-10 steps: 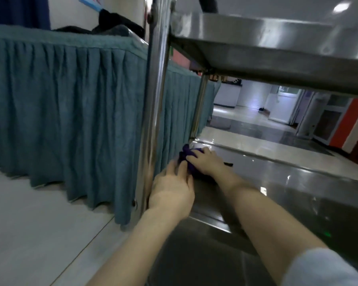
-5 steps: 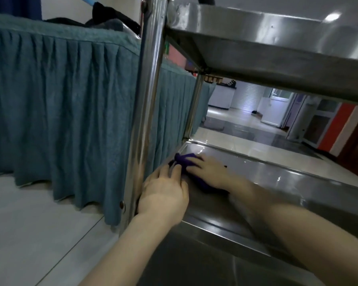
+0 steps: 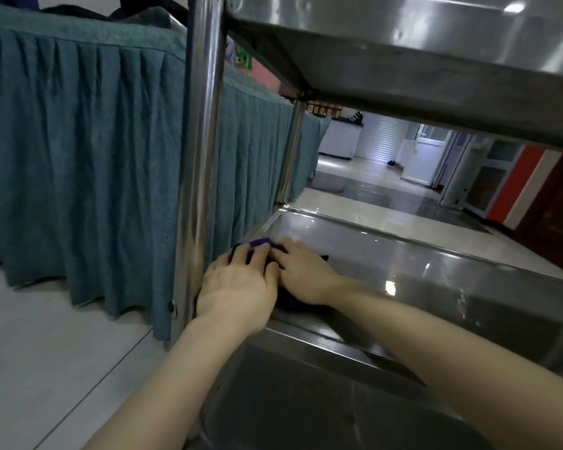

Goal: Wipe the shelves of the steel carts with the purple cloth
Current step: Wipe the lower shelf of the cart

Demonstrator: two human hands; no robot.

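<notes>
Purple cloth [image 3: 260, 242] lay at the shelf's [image 3: 403, 261] near-left corner, beneath both flat, pressing hands: left hand [image 3: 238, 287] edgeward, right hand [image 3: 303, 274] inboard.

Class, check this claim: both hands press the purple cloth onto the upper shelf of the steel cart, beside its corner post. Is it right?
Not quite. The head view shows the left hand and right hand pressing the purple cloth onto the lower shelf, under the upper shelf, beside the corner post.

purple cloth [image 3: 261, 242], teal pleated skirt [image 3: 78, 157], silver cart [image 3: 403, 254]
</notes>
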